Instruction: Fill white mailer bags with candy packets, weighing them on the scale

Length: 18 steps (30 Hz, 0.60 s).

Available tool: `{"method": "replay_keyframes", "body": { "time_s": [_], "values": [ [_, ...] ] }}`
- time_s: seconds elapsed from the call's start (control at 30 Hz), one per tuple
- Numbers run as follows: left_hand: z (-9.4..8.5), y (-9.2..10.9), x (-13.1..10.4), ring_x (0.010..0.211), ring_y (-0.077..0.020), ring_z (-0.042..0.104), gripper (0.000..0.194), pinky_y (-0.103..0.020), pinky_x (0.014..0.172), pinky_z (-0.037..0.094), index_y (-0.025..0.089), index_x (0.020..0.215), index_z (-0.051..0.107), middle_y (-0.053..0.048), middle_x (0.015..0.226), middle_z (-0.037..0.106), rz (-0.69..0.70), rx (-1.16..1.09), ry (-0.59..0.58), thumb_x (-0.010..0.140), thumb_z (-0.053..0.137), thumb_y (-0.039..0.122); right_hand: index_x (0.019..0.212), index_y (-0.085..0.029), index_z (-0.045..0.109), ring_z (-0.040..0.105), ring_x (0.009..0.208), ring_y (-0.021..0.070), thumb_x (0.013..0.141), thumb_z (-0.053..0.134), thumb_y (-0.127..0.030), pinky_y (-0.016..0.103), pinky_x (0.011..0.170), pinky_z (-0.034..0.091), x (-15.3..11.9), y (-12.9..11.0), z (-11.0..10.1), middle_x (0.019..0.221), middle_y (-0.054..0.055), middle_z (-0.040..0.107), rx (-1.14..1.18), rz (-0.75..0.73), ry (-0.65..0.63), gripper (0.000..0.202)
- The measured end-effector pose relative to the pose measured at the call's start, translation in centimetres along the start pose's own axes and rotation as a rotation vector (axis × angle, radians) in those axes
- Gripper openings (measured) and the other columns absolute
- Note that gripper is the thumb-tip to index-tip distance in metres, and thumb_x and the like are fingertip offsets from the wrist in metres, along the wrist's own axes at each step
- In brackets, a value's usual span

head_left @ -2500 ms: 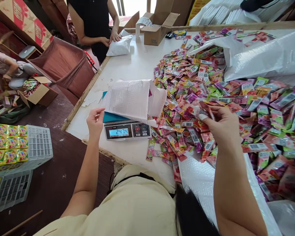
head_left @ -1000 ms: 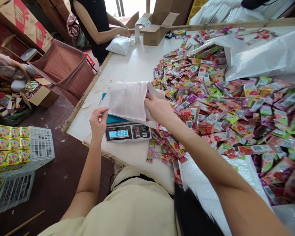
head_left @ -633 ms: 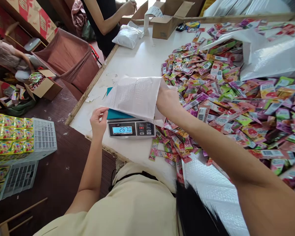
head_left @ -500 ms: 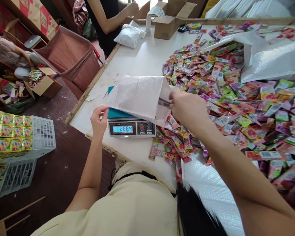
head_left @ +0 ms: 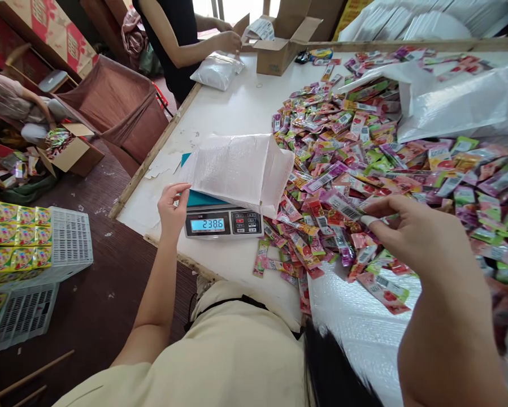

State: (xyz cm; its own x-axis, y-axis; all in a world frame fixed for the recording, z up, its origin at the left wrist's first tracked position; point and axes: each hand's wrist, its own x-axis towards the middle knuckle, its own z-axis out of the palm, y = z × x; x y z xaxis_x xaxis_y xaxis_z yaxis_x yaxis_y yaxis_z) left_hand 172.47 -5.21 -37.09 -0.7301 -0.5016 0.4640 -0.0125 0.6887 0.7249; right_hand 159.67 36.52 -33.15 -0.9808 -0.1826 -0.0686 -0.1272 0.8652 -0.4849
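A pale bubble mailer (head_left: 232, 169) lies on the teal platform (head_left: 203, 198) of a digital scale (head_left: 224, 222), its mouth facing right. The scale's display reads 238.6. At the mailer's near left corner is my left hand (head_left: 173, 206), thumb and index finger curled together; whether they pinch its edge I cannot make out. My right hand (head_left: 410, 237) is over the pile of small colourful sachets (head_left: 321, 181). Between its thumb and index finger is the end of a purple-and-pink sachet (head_left: 342, 203).
A large white bag (head_left: 461, 104) lies on the pile. Another person's arms (head_left: 194, 51) are beside a white package (head_left: 217, 70) and a cardboard box (head_left: 274, 53). Crates of yellow boxes (head_left: 71, 234) stand left; a brown cloth bin (head_left: 113, 107) is beyond the table edge.
My right hand has left the mailer's mouth and moved right to the sachets, where it pinches one. The reading fell from 266.4 to 238.6. My left hand stays by the mailer's corner.
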Motion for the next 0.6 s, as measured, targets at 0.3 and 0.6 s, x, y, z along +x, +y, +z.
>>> {"method": "replay_keyframes", "body": {
  "time_s": [0.3, 0.6],
  "values": [
    [0.1, 0.8, 0.4, 0.102, -0.0167, 0.067, 0.015, -0.026, 0.076, 0.055, 0.024, 0.101, 0.075, -0.006, 0.108, 0.071, 0.066, 0.044, 0.000, 0.094, 0.062, 0.028, 0.090, -0.027, 0.063, 0.063, 0.070, 0.0306, 0.070, 0.051, -0.042, 0.044, 0.064, 0.044, -0.2, 1.8, 0.9, 0.084, 0.011, 0.066, -0.068, -0.030, 0.014, 0.029],
    [0.4, 1.0, 0.4, 0.102, -0.0163, 0.067, 0.014, -0.025, 0.076, 0.054, 0.023, 0.100, 0.075, -0.006, 0.107, 0.071, 0.084, 0.019, 0.000, 0.094, 0.063, 0.028, 0.120, -0.016, 0.064, 0.065, 0.106, 0.0296, 0.078, 0.046, -0.011, 0.044, 0.092, 0.052, 5.3, -9.4, 9.3, 0.114, 0.015, 0.069, 0.266, -0.563, -0.123, 0.046]
  ]
}}
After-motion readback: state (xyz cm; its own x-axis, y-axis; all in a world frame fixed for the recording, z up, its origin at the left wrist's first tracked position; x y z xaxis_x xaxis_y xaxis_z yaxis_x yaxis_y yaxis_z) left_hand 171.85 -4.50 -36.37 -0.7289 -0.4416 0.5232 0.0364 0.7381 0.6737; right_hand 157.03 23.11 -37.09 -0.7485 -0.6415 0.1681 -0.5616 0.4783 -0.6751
